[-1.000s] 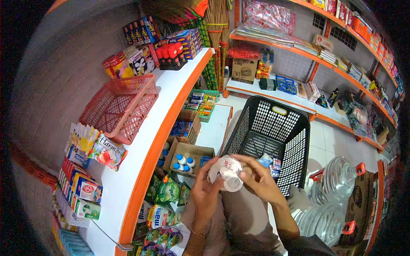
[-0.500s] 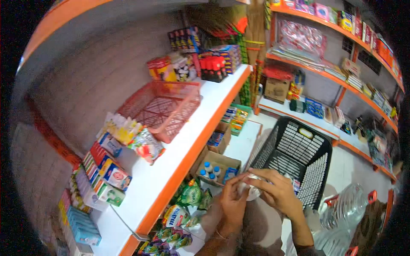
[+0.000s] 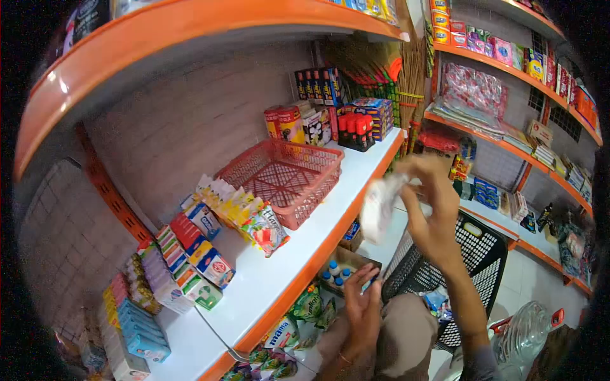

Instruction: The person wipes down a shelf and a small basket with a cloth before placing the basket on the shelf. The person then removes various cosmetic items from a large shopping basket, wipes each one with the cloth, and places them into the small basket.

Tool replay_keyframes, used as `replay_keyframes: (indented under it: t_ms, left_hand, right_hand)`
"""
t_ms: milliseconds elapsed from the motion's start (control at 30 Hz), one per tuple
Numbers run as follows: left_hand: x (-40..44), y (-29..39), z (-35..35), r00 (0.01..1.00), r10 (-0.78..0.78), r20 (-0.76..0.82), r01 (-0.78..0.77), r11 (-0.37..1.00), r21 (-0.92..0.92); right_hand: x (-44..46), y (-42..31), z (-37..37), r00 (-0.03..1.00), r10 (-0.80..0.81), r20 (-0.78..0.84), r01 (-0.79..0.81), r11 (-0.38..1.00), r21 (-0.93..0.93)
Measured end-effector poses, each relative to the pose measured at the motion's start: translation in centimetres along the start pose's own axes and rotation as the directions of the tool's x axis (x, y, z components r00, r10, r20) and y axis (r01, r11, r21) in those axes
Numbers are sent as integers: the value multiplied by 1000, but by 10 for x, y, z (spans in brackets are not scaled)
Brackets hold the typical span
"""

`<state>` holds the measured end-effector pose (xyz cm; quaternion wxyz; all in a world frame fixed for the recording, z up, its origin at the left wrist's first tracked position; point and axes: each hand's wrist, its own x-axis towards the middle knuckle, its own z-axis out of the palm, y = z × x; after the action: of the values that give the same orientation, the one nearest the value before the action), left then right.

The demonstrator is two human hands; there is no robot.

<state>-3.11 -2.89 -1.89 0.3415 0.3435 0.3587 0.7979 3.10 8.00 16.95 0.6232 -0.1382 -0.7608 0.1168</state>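
My right hand is raised in front of the shelf edge, its fingers closed on a white item that looks like a small packet, blurred by motion. Lower down, my left hand is closed around a small, thin, light-blue object too small to name. Under my right forearm stands a black plastic basket with several small packets inside. On the white shelf to the left sits a red plastic basket, and colourful pouches lean beside it.
Boxed goods line the left shelf, which has an orange edge. Below are green packets and a carton of blue-capped bottles. A large clear water bottle stands at lower right. Stocked shelves run along the far wall.
My hands have separated. The right hand has lifted the white item up toward the shelf edge, while the left stays low. The view has shifted, showing more of the upper shelf.
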Motion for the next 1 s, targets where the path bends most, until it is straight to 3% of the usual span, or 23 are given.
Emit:
replay_keyframes:
  t_ms: [67,133,167,233,267,300,367,467,600,800,900,1000]
  left_hand:
    - [3,3,3,1000,-8,-16,8,1000,6]
    - [0,0,7,997,28,-71,-29,999,-20]
    - [-3,-4,10,994,44,-96,-48,998,-32]
    - [-7,-16,10,997,63,-47,-64,998,-27]
    - [-8,-22,9,998,67,-2,-67,998,-13]
    - [-8,-27,8,996,71,45,-71,997,1]
    - [-8,-29,16,999,39,11,-39,998,-49]
    - [-10,-52,18,997,73,4,-73,994,-83]
    - [-6,-52,21,998,63,6,-62,995,-75]
    - [-8,-53,24,998,59,13,-58,996,-73]
    - [-9,-52,25,998,63,5,-62,995,-81]
    - [-9,-48,24,998,56,-5,-57,996,-72]
  right_hand:
    - [44,-2,30,992,-127,17,127,991,30]
    - [76,14,71,985,-175,4,170,965,201]
    - [87,19,93,979,-202,18,195,963,188]
    - [100,43,138,947,-274,165,262,961,92]
    - [99,59,158,931,-295,215,262,950,169]
    - [101,61,168,897,-250,365,207,966,153]
    - [93,95,203,845,-270,463,141,946,293]
    - [91,102,211,690,-357,630,233,933,273]
    - [87,113,227,601,-242,762,141,970,197]
    - [83,136,215,577,-187,795,7,974,225]
    - [82,135,198,535,60,843,-13,998,-63]
    - [79,141,196,518,172,838,-95,985,-144]
